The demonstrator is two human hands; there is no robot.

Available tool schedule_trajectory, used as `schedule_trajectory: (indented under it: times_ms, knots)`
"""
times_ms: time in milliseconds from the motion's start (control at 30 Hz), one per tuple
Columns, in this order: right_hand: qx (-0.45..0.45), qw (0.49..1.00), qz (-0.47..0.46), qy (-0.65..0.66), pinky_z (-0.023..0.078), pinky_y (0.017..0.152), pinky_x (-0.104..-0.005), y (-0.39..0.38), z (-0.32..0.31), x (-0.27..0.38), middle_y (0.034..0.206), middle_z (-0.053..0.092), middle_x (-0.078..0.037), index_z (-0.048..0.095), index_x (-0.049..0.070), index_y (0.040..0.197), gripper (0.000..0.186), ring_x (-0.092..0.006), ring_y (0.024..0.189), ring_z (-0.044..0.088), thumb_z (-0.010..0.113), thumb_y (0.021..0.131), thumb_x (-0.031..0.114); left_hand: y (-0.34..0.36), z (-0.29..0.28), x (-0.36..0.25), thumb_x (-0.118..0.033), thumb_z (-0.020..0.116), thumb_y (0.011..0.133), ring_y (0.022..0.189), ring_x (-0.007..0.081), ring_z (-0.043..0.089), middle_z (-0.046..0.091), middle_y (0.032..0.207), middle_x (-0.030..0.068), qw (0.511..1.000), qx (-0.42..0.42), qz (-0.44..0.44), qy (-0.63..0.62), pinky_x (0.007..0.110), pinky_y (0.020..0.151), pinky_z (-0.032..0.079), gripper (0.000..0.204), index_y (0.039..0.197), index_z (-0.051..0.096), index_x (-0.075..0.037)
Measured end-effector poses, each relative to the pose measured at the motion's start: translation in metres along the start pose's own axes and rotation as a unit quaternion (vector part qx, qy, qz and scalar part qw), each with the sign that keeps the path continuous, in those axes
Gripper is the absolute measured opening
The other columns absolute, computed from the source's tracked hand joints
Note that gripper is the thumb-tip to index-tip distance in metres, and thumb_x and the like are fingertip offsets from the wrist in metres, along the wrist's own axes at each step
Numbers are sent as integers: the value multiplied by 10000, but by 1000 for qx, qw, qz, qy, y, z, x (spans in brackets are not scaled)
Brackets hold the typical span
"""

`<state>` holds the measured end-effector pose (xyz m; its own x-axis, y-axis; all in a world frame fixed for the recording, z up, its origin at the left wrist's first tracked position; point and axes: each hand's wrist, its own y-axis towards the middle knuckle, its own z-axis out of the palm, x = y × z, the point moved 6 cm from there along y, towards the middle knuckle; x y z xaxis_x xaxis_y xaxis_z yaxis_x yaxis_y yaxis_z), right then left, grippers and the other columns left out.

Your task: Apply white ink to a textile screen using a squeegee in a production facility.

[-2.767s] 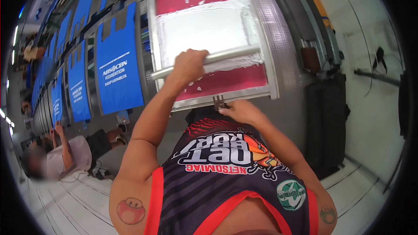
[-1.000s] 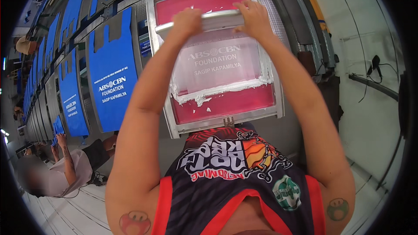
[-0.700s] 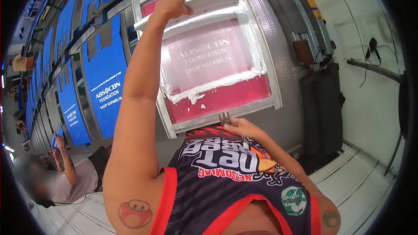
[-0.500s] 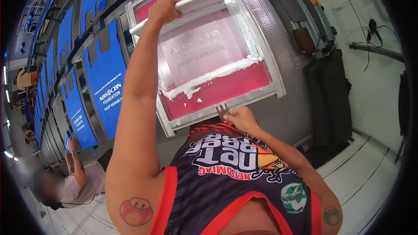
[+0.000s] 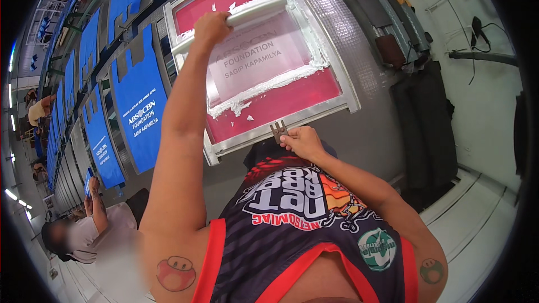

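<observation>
A silk-screen frame with pink-red mesh borders and a pale lettered middle lies before me. My left hand is closed around a long white squeegee, which spans the far part of the screen. Thick white ink forms a ridge along the near side of the pale area and smears its right and far edges. At the frame's near edge, my right hand pinches a small grey forked bracket. Whether the bracket is fixed to the frame cannot be seen.
Blue printed bags lie on grey boards along the left. A seated person at lower left holds up a phone. Dark padded material hangs at the right, beside a brown block and metal rails.
My left hand has drawn the squeegee a little nearer, and white ink now shows beyond it at the far edge. The right hand still pinches the bracket.
</observation>
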<state>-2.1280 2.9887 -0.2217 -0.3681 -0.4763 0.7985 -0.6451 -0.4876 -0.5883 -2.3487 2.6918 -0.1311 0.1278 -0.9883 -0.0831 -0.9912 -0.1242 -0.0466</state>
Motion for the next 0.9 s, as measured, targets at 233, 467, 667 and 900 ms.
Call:
schedule_trajectory:
  times_ms: [233, 467, 667, 900]
  knots:
    - [-14, 1000, 1, 18, 511, 576, -244, 5, -4, -6, 716, 702, -72, 703, -21, 843, 205, -95, 604, 645, 636, 845, 174, -181, 35, -110, -69, 533, 743, 713, 297, 632, 617, 767, 95, 988, -142, 52, -40, 416, 565, 509, 156, 877, 609, -96]
    - [17, 999, -29, 2, 503, 553, -251, 9, 3, -10, 723, 697, -55, 698, -15, 834, 233, -87, 591, 631, 621, 864, 203, -175, -5, -78, -141, 646, 721, 817, 316, 636, 641, 861, 117, 998, 37, -9, -49, 458, 672, 503, 119, 832, 643, -99]
    - [42, 997, -13, -70, 492, 549, -287, -4, -41, 6, 665, 674, -54, 700, 10, 807, 327, -126, 567, 624, 614, 887, 315, -240, -23, 41, -322, 854, 551, 1178, 331, 487, 481, 1302, 140, 973, -32, -216, -74, 389, 938, 426, 465, 945, 710, -122]
    - [-406, 887, -87, -202, 459, 826, -441, 87, -209, -3, 965, 653, -236, 667, 12, 1021, 630, -340, 933, 628, 421, 914, 583, -267, 103, 103, -121, 784, 735, 1266, 272, 434, 331, 1461, 168, 744, -118, -246, -610, 363, 1011, 379, 432, 1118, 638, 14]
